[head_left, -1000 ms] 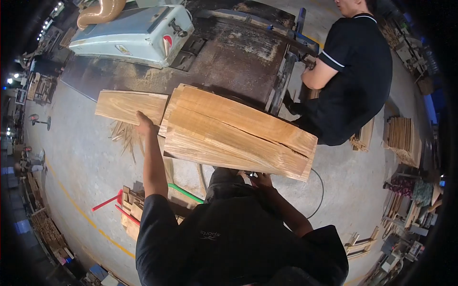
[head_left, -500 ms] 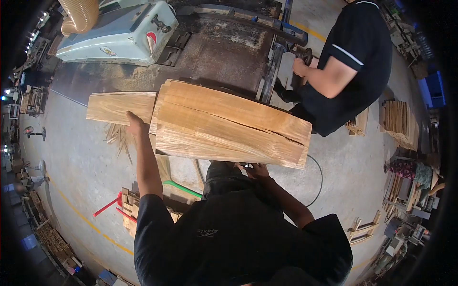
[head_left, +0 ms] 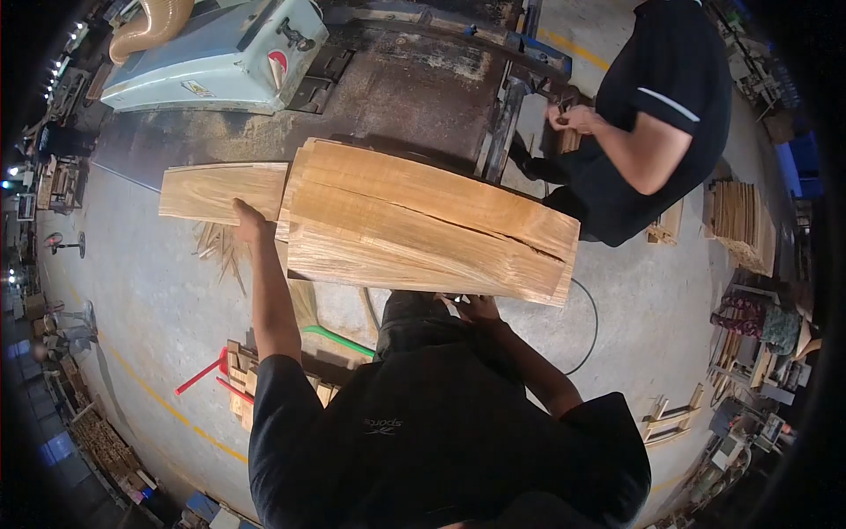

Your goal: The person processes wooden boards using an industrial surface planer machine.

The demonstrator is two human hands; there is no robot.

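My left hand (head_left: 251, 220) grips the near edge of a short board (head_left: 220, 191), its thumb on top and its other fingers hidden beneath. Just right of that board lies a stack of wider, longer boards (head_left: 423, 225); the top one has a long dark crack. My right hand (head_left: 474, 309) is close to my waist, below the near edge of the stack. Its fingers are partly hidden and look bent around something small that I cannot make out.
A machine with a pale green housing (head_left: 211, 66) and dark metal table (head_left: 414, 97) stands ahead. A co-worker (head_left: 656, 132) is at the right. A green-handled broom (head_left: 339, 341), red-handled tool (head_left: 201, 370) and stacked wood (head_left: 743, 225) are on the floor.
The co-worker's hands have come together and the arm has shifted right. The boards and my hands sit slightly higher in view, with my left hand still on the short board.
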